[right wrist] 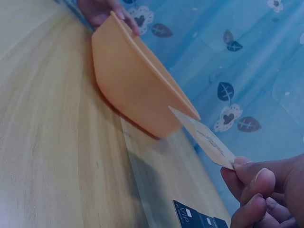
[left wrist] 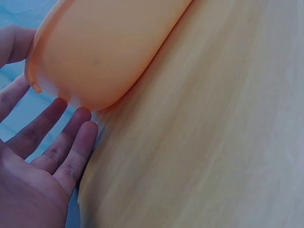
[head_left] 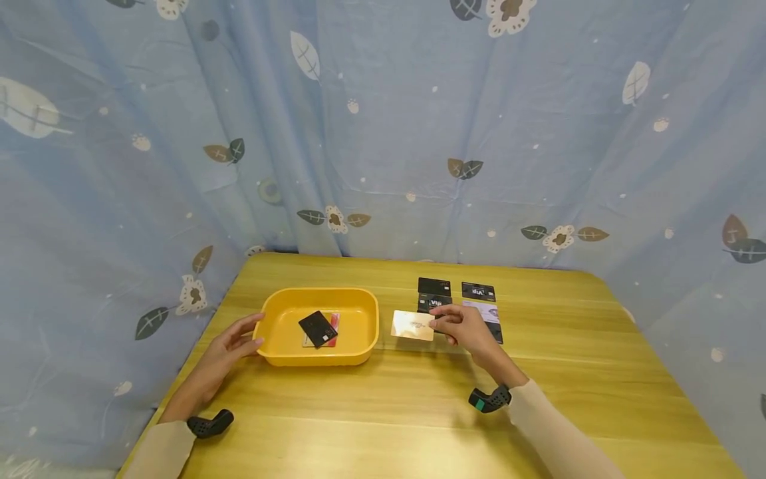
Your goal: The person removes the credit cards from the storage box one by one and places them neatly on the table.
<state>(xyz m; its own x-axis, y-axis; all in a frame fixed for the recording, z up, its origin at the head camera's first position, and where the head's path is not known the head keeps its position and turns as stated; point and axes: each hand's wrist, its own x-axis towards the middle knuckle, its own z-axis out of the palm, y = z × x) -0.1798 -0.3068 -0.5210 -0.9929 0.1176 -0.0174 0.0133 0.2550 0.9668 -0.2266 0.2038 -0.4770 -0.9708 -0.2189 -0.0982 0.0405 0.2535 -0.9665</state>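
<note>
Between thumb and fingers my right hand (head_left: 463, 326) pinches a gold card (head_left: 413, 325) by one end, held above the table to the right of the yellow plastic basin (head_left: 317, 360). In the right wrist view the gold card (right wrist: 206, 139) tilts toward the basin's near wall. My left hand (head_left: 224, 356) holds the basin's left end; in the left wrist view several fingertips (left wrist: 81, 115) touch its outer wall, and another finger reaches the rim. Inside the basin a black card (head_left: 318, 328) overlaps a red-and-white card (head_left: 334, 320).
Past my right hand lie a black card (head_left: 434, 286), a black VIP card (head_left: 426, 302), another black VIP card (head_left: 478, 291) and a silvery card (head_left: 482, 310) overlapping a dark one (head_left: 495, 331). A patterned blue curtain (head_left: 383, 133) hangs behind the wooden table (head_left: 371, 426).
</note>
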